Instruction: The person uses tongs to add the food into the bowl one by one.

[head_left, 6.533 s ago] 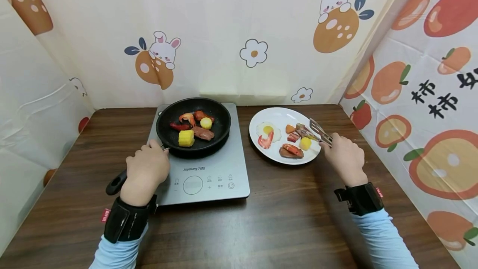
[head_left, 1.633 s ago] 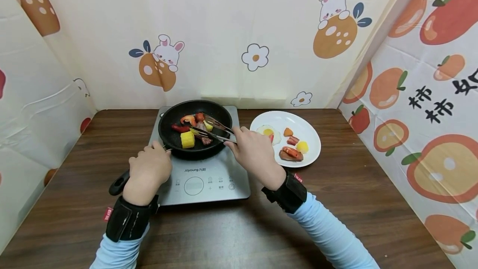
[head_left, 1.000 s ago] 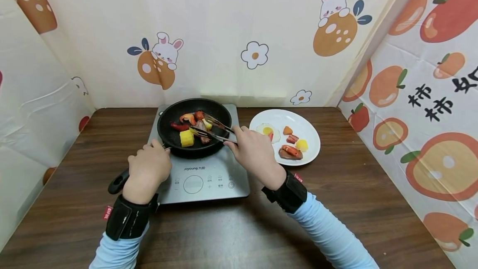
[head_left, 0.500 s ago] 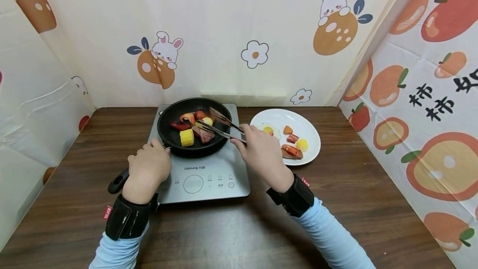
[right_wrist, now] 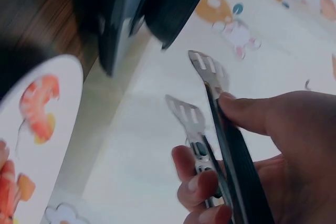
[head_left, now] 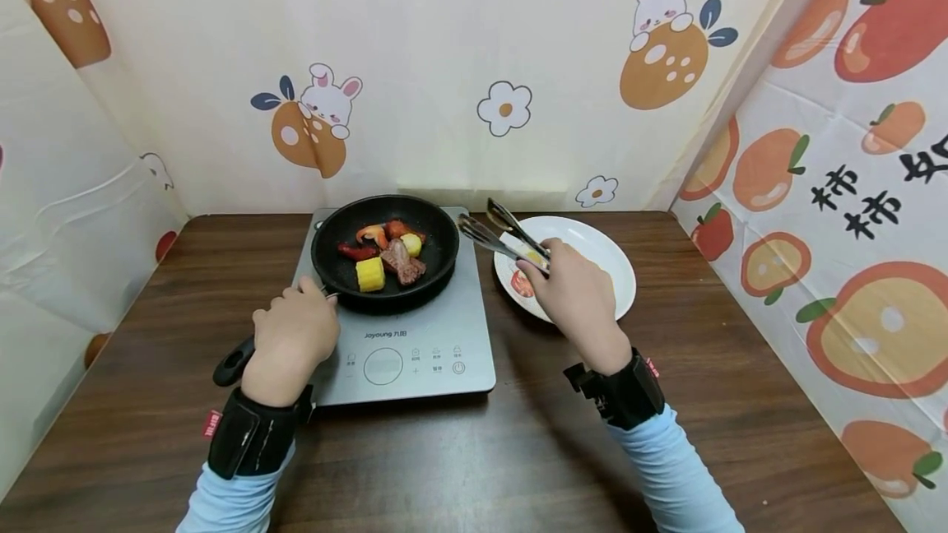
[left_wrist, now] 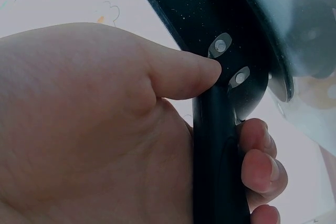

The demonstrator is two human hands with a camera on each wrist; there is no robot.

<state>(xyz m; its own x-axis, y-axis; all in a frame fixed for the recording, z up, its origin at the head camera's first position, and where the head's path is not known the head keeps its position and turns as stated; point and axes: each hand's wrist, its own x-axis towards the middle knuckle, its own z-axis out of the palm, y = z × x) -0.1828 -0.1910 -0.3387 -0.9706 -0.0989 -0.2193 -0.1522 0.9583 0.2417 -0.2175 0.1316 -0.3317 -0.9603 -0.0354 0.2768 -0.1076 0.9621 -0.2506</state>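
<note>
While the left hand (head_left: 290, 337) grips the black frying pan (head_left: 383, 252) by its handle at lower left of center, the pan sits on the grey induction cooker (head_left: 403, 340) mid-frame with corn, sausage and meat inside. Right hand (head_left: 576, 296) is wrapped around metal tongs (head_left: 502, 235), tips apart and holding nothing, over the white plate (head_left: 615, 266) just right of the cooker on the wooden surface (head_left: 474, 451).
</note>
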